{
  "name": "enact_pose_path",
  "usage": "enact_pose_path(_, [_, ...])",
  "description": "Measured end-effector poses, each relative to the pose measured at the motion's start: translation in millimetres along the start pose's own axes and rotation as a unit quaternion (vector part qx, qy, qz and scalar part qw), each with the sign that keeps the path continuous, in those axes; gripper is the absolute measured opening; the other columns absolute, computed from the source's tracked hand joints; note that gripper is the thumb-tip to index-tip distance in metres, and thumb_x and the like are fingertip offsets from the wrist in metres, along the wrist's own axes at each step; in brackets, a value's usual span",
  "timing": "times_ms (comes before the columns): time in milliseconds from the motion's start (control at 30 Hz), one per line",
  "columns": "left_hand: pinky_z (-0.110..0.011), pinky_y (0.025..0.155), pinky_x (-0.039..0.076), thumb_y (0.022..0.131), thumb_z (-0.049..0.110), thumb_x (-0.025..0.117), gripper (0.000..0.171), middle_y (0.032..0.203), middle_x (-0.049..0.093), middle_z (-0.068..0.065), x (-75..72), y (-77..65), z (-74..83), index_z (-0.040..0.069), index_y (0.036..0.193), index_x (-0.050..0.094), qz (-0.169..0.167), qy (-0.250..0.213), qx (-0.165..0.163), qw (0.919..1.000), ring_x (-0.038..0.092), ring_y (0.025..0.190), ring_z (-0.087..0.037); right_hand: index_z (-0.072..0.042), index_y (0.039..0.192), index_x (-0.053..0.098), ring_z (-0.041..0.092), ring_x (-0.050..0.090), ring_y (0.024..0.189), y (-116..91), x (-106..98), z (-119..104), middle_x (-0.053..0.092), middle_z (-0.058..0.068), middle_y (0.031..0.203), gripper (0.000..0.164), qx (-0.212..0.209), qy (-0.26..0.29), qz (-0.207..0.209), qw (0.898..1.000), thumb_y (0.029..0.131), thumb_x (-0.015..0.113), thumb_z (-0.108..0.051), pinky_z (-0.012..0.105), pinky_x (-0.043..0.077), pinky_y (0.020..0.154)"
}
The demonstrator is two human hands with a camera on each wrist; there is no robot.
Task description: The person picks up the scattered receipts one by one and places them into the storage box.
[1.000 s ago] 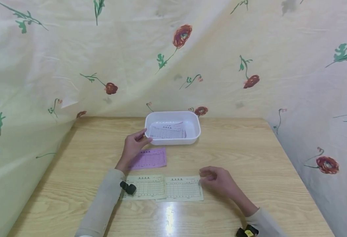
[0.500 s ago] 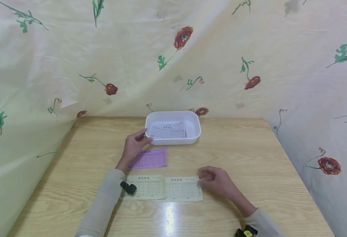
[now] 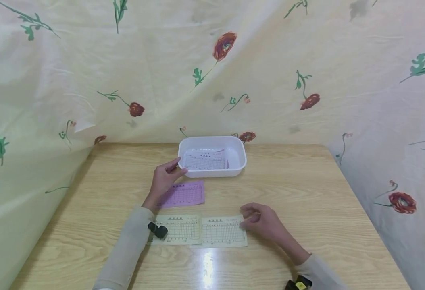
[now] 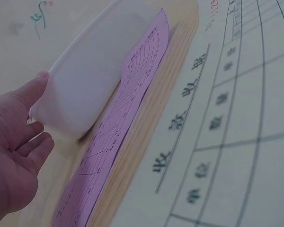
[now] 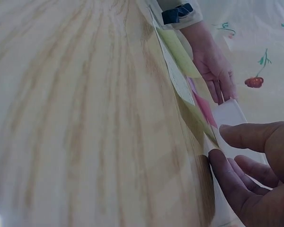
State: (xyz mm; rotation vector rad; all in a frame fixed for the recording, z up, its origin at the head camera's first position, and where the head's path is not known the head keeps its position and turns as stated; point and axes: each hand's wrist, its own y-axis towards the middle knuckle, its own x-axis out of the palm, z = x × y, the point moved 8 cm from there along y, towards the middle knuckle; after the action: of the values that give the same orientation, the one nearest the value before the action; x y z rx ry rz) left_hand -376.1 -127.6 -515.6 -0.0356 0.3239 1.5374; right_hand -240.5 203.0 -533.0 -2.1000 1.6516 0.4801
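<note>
My left hand (image 3: 164, 176) pinches the near left corner of the white tray (image 3: 219, 173), thumb against the near side and forefinger round the left. My right hand (image 3: 263, 220) is at the right edge of the right-hand pale slip (image 3: 222, 233), its fingers loosely bent; from the right wrist I see the thumb and forefinger standing apart at the paper's edge, and I cannot tell how firmly they touch it. That slip lies on the wooden surface (image 3: 288, 173) in front of me, its left end tucked under the pale yellow slip (image 3: 180, 230) beside it. My left sleeve (image 3: 119, 249) and the black wrist device (image 3: 158, 230) hide the yellow slip's left end. Both slips carry a printed heading above a ruled grid. Just beyond them, between the yellow slip and the tray, lies a purple slip (image 3: 187, 194) of the same kind, apart from the tray and partly covered by my left wrist. The tray stands upright at the far side of the surface, with printed slips (image 3: 205, 162) lying inside, mostly towards its left. Behind it hangs a cream cloth (image 3: 161, 60) patterned with red flowers and green stems.
</note>
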Motion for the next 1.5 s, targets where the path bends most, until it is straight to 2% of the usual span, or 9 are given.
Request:
enact_pose_path(267, [-0.021,0.097,0.057,0.085,0.031,0.085,0.067,0.143,0.060,-0.018,0.5,-0.5,-0.7,0.001,0.140,0.059,-0.001,-0.006,-0.005,1.0000,0.062,0.128,-0.028,-0.004,0.118,0.070,0.017,0.071,0.085,-2,2,-2,0.073,0.007,0.104,0.043,0.013,-0.002,0.017,1.000,0.078,0.088,-0.008,0.026,0.064,0.073])
enact_pose_path(667, [-0.020,0.096,0.057,0.085,0.032,0.085,0.068,0.142,0.059,-0.019,0.9,-0.4,-0.2,0.001,0.140,0.059,-0.007,-0.019,-0.004,0.9998,0.062,0.128,-0.029,-0.006,0.114,0.073,0.016,0.072,0.087,-2,4,-2,0.076,0.002,0.095,0.031,0.008,-0.033,0.016,0.999,0.084,0.082,-0.008,0.032,0.064,0.077])
enact_pose_path(800, [-0.021,0.096,0.057,0.085,0.032,0.085,0.069,0.143,0.059,-0.019,1.0,-0.4,-0.3,0.001,0.140,0.058,-0.008,-0.022,-0.005,0.9997,0.062,0.128,-0.029,-0.006,0.113,0.073,0.014,0.071,0.085,-3,2,-3,0.076,0.001,0.093,0.029,0.004,-0.043,0.020,0.999,0.085,0.081,-0.008,0.029,0.063,0.075])
enact_pose_path(1033, [-0.019,0.095,0.057,0.085,0.031,0.085,0.068,0.143,0.059,-0.020,1.7,-0.5,0.0,0.002,0.140,0.058,-0.009,-0.022,-0.010,0.9997,0.062,0.128,-0.028,-0.009,0.110,0.075,0.011,0.069,0.081,-6,-7,-1,0.074,-0.001,0.091,0.025,0.011,-0.053,0.050,0.997,0.086,0.080,-0.008,0.026,0.061,0.072])
enact_pose_path(1267, [-0.021,0.094,0.058,0.085,0.029,0.085,0.069,0.143,0.058,-0.022,1.3,-0.7,1.0,0.001,0.141,0.057,-0.012,-0.035,-0.008,0.9993,0.063,0.127,-0.032,-0.008,0.112,0.074,0.016,0.072,0.086,-10,-16,1,0.075,0.002,0.096,0.024,0.004,-0.031,0.064,0.997,0.088,0.079,-0.010,0.026,0.063,0.075])
enact_pose_path(1500, [-0.020,0.094,0.058,0.085,0.033,0.085,0.071,0.143,0.059,-0.020,1.4,-0.5,-0.8,0.000,0.141,0.057,-0.013,-0.027,-0.002,0.9995,0.063,0.127,-0.029,-0.006,0.113,0.073,0.018,0.074,0.090,-13,-26,2,0.076,0.006,0.100,0.023,0.005,-0.021,0.073,0.997,0.091,0.077,-0.012,0.026,0.064,0.079])
